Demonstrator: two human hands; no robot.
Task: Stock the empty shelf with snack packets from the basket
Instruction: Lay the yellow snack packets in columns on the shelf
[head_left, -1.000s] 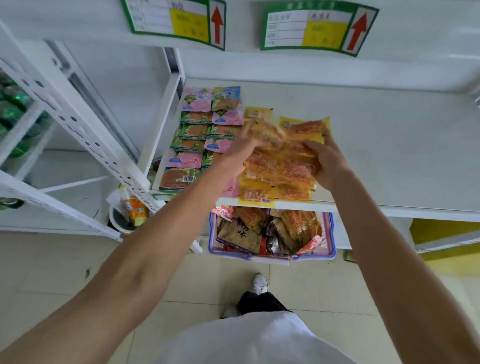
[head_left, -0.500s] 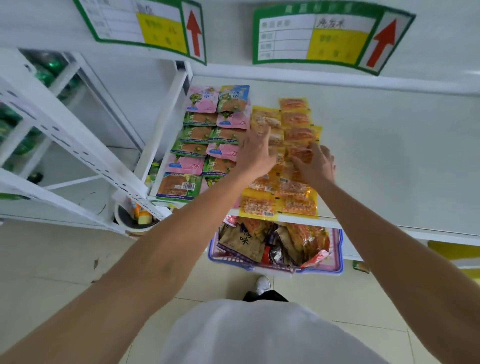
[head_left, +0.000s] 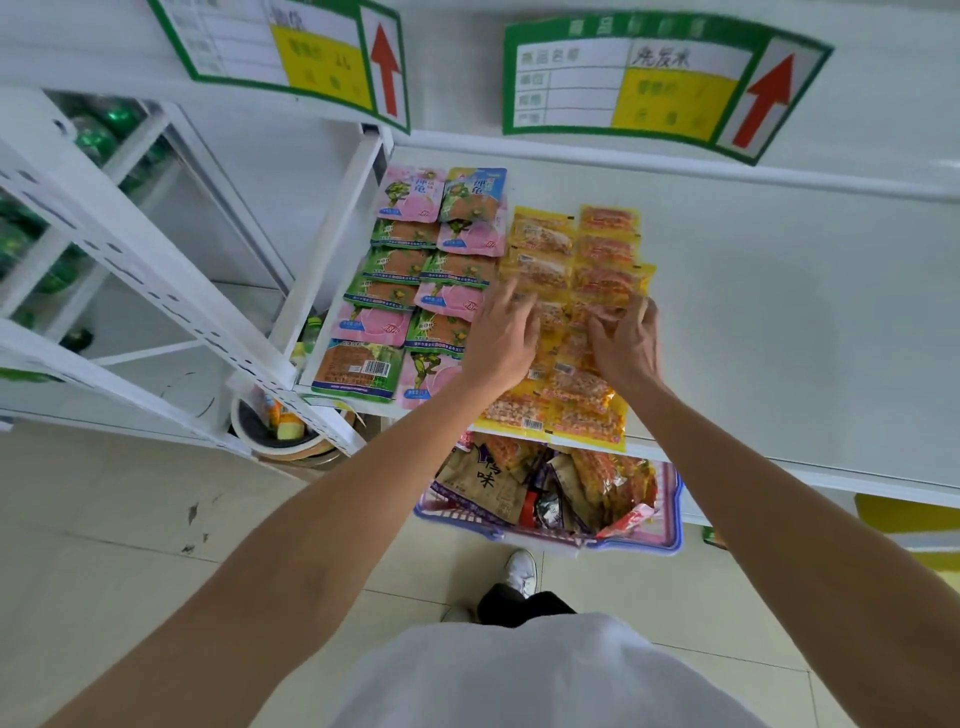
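Note:
Two columns of yellow snack packets (head_left: 605, 249) lie on the white shelf (head_left: 789, 322), running from back to front edge. My left hand (head_left: 498, 343) rests on the left column, fingers apart and bent, tips pressing the packets. My right hand (head_left: 626, 345) is on the right column, thumb and fingers pinching a yellow packet in the middle of it. Pink and green packets (head_left: 415, 270) fill two columns at the shelf's left end. Below the shelf's front edge the purple basket (head_left: 672, 538) stands on the floor, holding several brown and orange packets (head_left: 485, 478).
The shelf's right part is bare white. A shelf board above carries two green-framed labels (head_left: 649, 83) with red arrows. A white rack (head_left: 156, 291) with green items stands at left, a round bin (head_left: 280, 441) beneath it. My shoe (head_left: 522, 571) is on the tiled floor.
The bundle of yellow packets that both hands held a second ago now lies spread in two columns on the shelf. Both hands stayed over its middle, fingers now bent onto the packets.

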